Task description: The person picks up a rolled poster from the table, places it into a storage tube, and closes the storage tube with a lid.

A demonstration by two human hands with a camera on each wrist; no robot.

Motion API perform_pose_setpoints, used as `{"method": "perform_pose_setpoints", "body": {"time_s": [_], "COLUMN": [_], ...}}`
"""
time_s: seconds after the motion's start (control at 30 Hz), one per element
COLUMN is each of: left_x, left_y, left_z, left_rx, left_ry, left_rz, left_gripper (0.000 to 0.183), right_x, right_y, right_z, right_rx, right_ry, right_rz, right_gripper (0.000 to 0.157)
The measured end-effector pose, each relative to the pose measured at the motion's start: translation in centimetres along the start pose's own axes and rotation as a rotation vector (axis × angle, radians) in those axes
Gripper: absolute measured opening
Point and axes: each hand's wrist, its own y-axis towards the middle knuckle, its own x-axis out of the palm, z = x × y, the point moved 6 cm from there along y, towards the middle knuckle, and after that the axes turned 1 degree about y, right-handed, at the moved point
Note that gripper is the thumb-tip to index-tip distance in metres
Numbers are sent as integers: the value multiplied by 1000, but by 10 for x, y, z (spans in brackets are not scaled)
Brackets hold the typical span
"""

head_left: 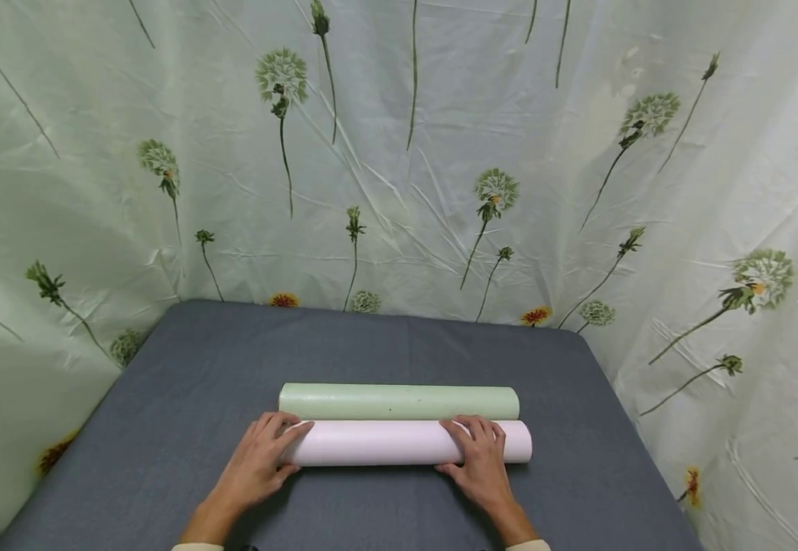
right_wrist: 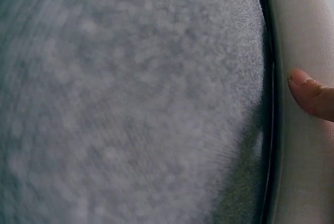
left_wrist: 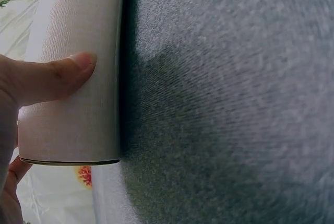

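Observation:
A smooth, pale pink roll [head_left: 378, 443] lies crosswise on the dark grey cloth. Its left end is in the grip of my left hand [head_left: 254, 463], fingers over the top and thumb on the near side. Toward the right end, my right hand [head_left: 483, 467] grips it the same way. Right behind it, parallel, lies a pale green roll [head_left: 399, 402]. The left wrist view shows the left thumb [left_wrist: 62, 80] across the fine-textured side of the roll, near its thin-edged end. In the right wrist view the right thumb [right_wrist: 315, 97] presses on the roll's side [right_wrist: 302, 177].
The grey cloth-covered table [head_left: 343, 344] extends around both rolls. Behind it and at both sides hangs a pale curtain [head_left: 399, 229] printed with dandelions, meeting the table's back edge.

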Motion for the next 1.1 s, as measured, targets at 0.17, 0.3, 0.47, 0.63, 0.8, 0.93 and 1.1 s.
{"method": "perform_pose_setpoints", "body": {"time_s": [0.17, 0.3, 0.47, 0.63, 0.8, 0.93, 1.1], "left_x": [2, 2, 2, 0, -1, -4, -8], "left_y": [-2, -4, -6, -5, 1, 8, 28], "left_z": [0, 1, 1, 0, 4, 5, -1], "left_rx": [-3, -4, -14, -47, -65, -72, -131], "left_ry": [2, 10, 12, -4, -59, -93, -52], "left_rz": [4, 13, 13, 10, 41, 62, -1], "left_gripper": [75, 74, 73, 66, 59, 57, 63], "right_x": [2, 4, 4, 1, -6, -11, -17], "right_y": [-3, -5, -6, -3, -1, 5, 24], "right_z": [1, 1, 2, 3, 4, 4, 8], "right_rx": [9, 16, 17, 26, 36, 39, 90], "right_ry": [1, 3, 15, 42, 72, 110, 114], "right_rz": [-10, -16, -16, -5, -4, -22, -128], "right_gripper": [79, 80, 81, 80, 79, 73, 71]}}
